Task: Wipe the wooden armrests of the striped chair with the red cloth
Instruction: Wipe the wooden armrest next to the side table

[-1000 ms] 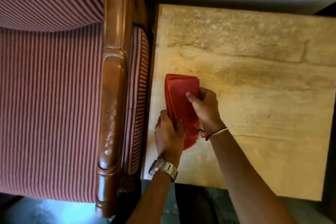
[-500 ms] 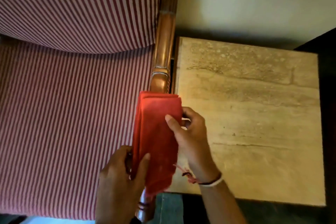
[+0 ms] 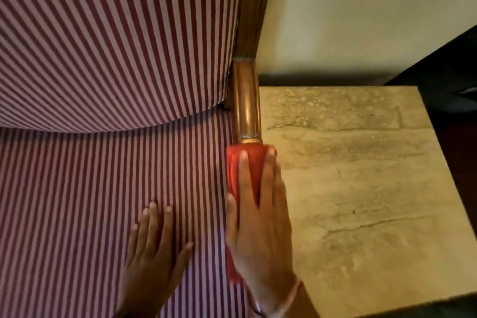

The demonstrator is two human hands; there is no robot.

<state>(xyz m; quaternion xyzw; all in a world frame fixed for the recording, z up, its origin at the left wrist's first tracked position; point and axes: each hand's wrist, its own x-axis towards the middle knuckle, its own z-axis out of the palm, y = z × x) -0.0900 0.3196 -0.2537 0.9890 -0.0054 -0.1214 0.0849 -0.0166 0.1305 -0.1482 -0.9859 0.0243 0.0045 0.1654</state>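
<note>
Cloth: red cloth [image 3: 247, 162], folded soft pad, lying draped over the armrest [image 3: 246, 100], w/ right hand [image 3: 258, 227] pressing it flat, fingers [image 3: 244, 175] spread.
Left hand [image 3: 152, 248]: resting open on the striped seat [image 3: 90, 201].
Risk: cloth prob. slipping off the rounded, glossy wood toward the worktop [image 3: 361, 188].
Textures: ribbed fabric, veined stone.

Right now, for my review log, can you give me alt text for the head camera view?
A person's right hand presses a folded red cloth flat onto the polished wooden armrest of a maroon-and-white striped chair. The left hand rests open, palm down, on the striped seat cushion beside it. A beige stone-topped side table stands on the armrest's other side.
</note>
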